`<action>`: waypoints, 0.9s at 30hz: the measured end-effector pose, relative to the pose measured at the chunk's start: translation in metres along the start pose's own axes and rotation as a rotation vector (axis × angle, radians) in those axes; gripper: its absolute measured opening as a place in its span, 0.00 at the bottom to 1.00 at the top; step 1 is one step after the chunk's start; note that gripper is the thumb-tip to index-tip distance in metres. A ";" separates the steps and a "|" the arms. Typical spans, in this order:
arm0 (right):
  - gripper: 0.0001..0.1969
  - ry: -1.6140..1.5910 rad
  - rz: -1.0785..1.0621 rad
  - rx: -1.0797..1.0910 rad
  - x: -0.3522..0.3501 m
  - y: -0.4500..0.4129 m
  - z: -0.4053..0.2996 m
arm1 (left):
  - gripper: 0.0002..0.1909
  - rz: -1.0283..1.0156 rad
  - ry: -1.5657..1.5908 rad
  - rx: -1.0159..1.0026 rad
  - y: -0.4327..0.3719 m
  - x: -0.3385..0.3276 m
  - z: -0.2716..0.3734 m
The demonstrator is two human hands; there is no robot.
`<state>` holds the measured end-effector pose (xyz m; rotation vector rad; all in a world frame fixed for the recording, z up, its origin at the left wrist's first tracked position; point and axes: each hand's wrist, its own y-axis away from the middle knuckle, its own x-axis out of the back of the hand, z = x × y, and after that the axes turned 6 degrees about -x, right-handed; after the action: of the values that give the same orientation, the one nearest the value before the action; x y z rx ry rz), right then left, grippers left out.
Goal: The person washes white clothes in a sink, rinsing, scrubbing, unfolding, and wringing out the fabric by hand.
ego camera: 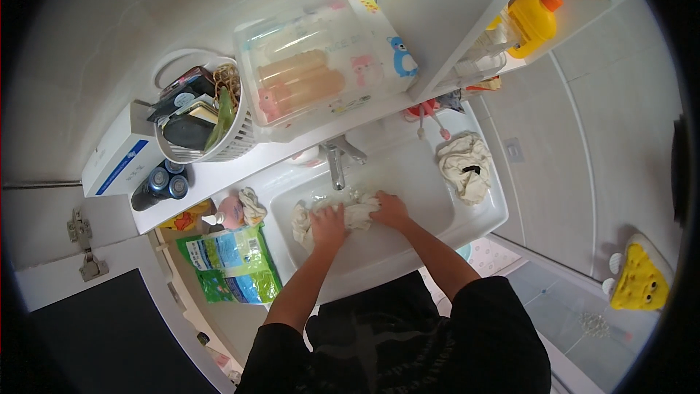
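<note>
A wet cream-white cloth [359, 214] lies bunched in the white washbasin [421, 230], below the chrome faucet [336, 167]. My left hand [328, 227] grips its left part from above, fingers bent over the fabric. At the cloth's right end, my right hand [391, 211] has hold of it, with the fingertips partly hidden in the folds. Some bubbles or splashing water show behind the cloth, near the spout. Another crumpled cream cloth [465, 167], with a small dark patch, rests on the basin's right rim.
Left of the basin are a pink pump bottle [231, 212], a small crumpled cloth [251, 207] and a green-blue plastic package [232, 265]. The shelf behind holds a white basket [240, 134] and a clear plastic box [306, 65]. Pink toothbrushes [435, 120] stick out behind the basin.
</note>
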<state>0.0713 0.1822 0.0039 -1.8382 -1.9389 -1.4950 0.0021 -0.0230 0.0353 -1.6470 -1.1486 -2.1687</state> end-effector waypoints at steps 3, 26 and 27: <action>0.24 -0.284 0.072 -0.218 0.016 0.016 0.003 | 0.36 -0.166 0.022 0.077 -0.016 0.001 -0.012; 0.24 -1.500 0.005 -0.184 -0.087 -0.009 -0.005 | 0.30 0.213 0.430 0.100 -0.017 -0.017 0.014; 0.24 -1.500 0.003 -0.189 -0.080 0.000 -0.012 | 0.26 0.355 0.847 0.151 -0.018 -0.011 0.013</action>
<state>0.0875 0.1165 -0.0410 -3.5363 -2.0364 -0.0037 0.0053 -0.0047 0.0187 -0.6486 -0.6714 -2.1066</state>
